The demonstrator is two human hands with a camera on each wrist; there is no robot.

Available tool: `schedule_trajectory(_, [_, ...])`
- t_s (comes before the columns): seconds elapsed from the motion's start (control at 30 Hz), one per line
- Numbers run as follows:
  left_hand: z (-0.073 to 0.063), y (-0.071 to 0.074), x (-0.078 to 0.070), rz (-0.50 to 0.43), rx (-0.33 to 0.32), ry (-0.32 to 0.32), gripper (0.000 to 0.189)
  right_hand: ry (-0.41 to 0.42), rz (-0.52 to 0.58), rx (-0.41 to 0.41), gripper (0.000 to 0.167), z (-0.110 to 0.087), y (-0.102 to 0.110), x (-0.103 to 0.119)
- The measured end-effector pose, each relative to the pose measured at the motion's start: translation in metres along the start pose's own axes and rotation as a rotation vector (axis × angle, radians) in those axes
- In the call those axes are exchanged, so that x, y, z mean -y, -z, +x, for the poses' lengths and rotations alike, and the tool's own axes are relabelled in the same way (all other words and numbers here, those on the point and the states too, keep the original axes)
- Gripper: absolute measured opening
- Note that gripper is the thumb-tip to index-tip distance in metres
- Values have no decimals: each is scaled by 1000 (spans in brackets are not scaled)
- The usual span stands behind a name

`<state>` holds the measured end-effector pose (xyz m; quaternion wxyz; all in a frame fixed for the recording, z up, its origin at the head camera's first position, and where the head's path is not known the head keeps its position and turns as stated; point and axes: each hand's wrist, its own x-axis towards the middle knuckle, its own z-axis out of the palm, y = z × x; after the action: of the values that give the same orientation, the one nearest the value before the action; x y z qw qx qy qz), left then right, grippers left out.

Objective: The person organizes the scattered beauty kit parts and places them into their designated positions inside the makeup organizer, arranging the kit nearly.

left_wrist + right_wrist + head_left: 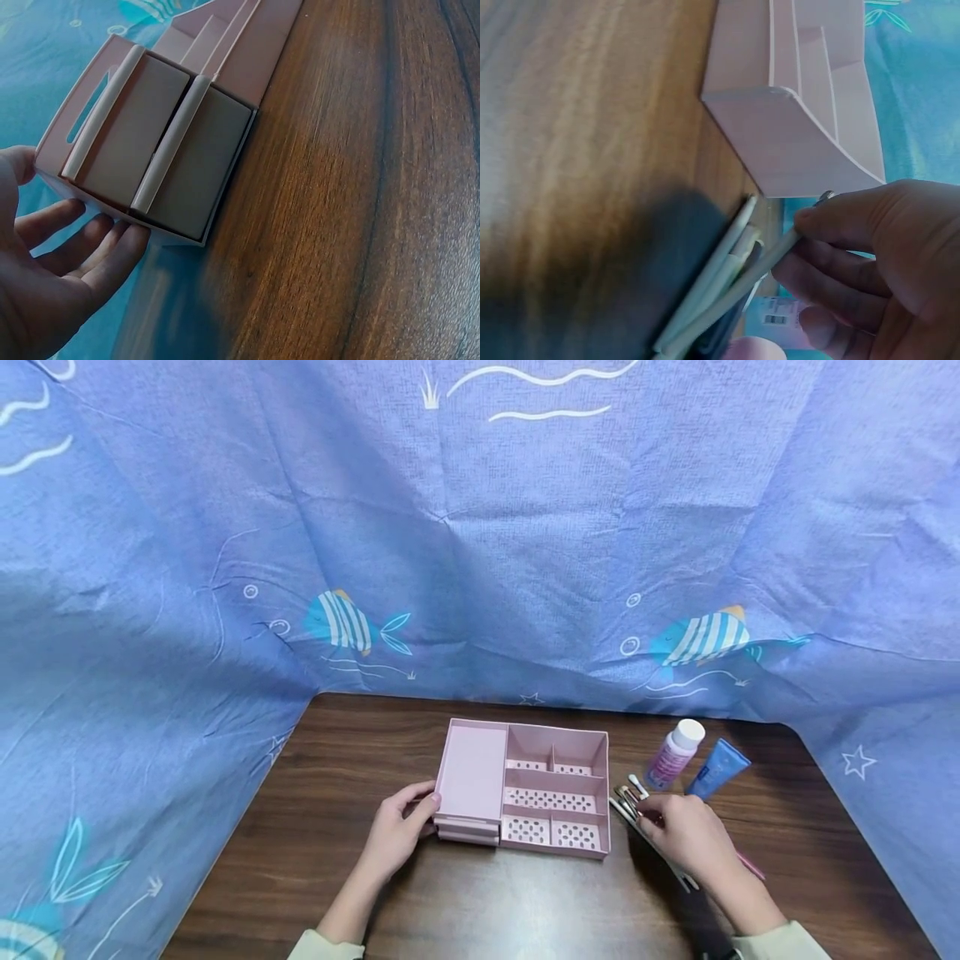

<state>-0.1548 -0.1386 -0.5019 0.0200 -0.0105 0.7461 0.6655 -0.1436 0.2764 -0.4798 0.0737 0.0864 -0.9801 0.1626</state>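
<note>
A pink desk organizer stands on the table, a flat top on its left and several open compartments on its right. My left hand grips its front left corner, thumb at the upper edge and fingers against the side. Two drawer fronts face forward, both closed. To the right of the organizer, my right hand pinches a slim pale-handled brush between thumb and fingers. Other slim brushes lie beside it, partly overlapped by the held one.
Behind my right hand stand a pink bottle with a white cap and a blue tube. A thin pink stick shows beside the right wrist. Blue fish-patterned cloth hangs around the wooden table.
</note>
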Motion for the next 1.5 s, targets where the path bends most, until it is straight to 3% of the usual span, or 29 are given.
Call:
schedule_trajectory(0.2, [0, 0, 0, -7, 5, 5, 34, 19, 59, -10, 12, 8, 8, 1])
schedule_trajectory(0.5, [-1, 0, -1, -4, 3, 10, 34, -17, 320, 13, 10, 20, 22, 11])
schedule_trajectory(1.0, [-2, -1, -1, 5, 7, 2, 33, -34, 493, -7, 10, 35, 13, 26])
schedule_trajectory(1.27, [-4, -4, -5, 18, -5, -4, 31, -158, 726, 91, 18, 41, 9, 37])
schedule_trajectory(1.5, [-5, -3, -6, 31, -8, -12, 30, -212, 882, 118, 26, 51, 8, 51])
